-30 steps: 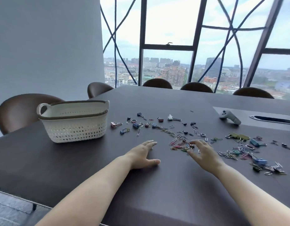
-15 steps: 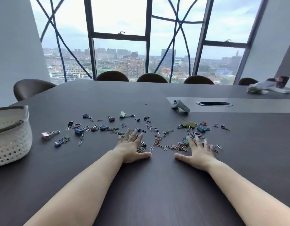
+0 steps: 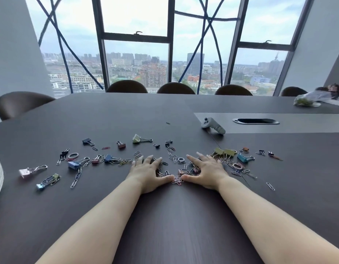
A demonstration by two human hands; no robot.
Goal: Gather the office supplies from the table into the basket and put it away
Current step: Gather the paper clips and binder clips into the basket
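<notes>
Left hand (image 3: 148,173) and right hand (image 3: 205,173) lie flat, fingers spread, over paper clips (image 3: 176,180); sweep inward, palms low on the counter (image 3: 165,225), then cup

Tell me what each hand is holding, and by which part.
Nothing is held: left hand and right hand lie open and flat, raking the paper clips together.

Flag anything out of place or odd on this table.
Paper clips and binder clips lie strewn loose across the dark table. A white handheld controller sits among them, not an office supply. A plastic bag lies at the far right edge.
</notes>
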